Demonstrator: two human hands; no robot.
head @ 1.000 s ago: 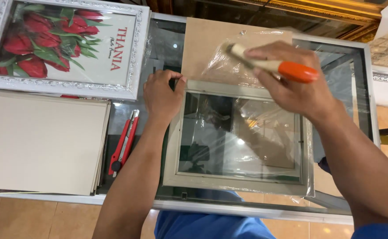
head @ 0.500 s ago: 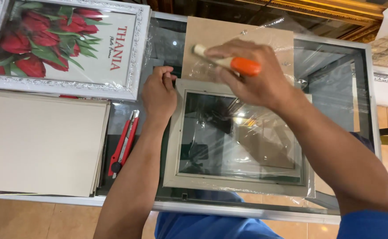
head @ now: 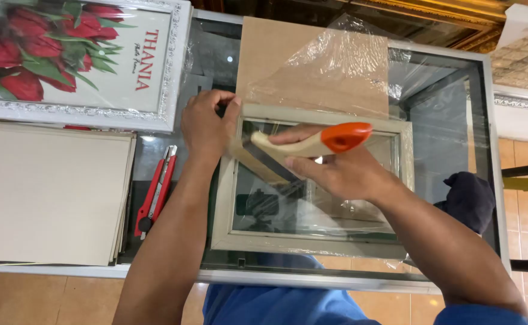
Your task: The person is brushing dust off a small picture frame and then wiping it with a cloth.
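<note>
Head view, red cutter (head: 154, 191) beside frame (head: 312, 244), tulip picture (head: 77, 57)

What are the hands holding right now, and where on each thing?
The right hand holds a brush by its pale handle, near the orange end. The left hand grips the top-left corner of the grey picture frame.

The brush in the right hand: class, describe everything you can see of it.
The brush has a pale wooden-looking handle with an orange end and dark bristles. It lies nearly level, bristles to the left, pressed on the glass of the grey picture frame near its upper left corner. The right hand grips the handle; the left hand steadies the frame's corner beside it.
</note>
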